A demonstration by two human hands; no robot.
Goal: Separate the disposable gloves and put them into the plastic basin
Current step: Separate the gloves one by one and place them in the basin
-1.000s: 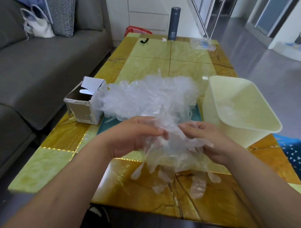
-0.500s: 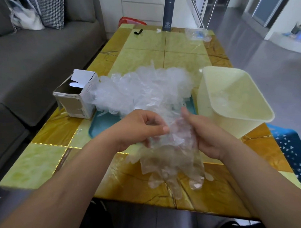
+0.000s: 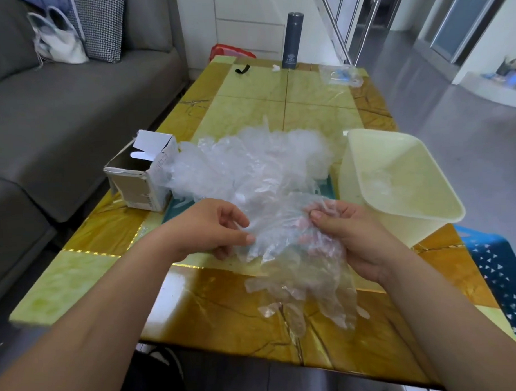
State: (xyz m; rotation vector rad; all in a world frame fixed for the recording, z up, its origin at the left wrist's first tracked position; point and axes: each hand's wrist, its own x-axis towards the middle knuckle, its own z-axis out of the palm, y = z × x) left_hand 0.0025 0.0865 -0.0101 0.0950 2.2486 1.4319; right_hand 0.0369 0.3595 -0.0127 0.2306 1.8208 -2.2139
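A bunch of clear disposable gloves (image 3: 294,252) is being held above the counter (image 3: 225,299), just left of the plastic basin (image 3: 349,174). Its left edge is being pinched by the fingers of the left hand (image 3: 214,229), thumb against forefinger. Its right side is being gripped by the curled fingers of the right hand (image 3: 349,236), the hand nearer the basin. Loose glove ends are hanging toward the counter. A larger heap of gloves (image 3: 250,163) is lying left of the basin, close to its wall. Some crumpled clear film (image 3: 379,186) is lying inside the basin. An open cardboard box (image 3: 142,176) is standing farther left of the basin, beyond the heap.
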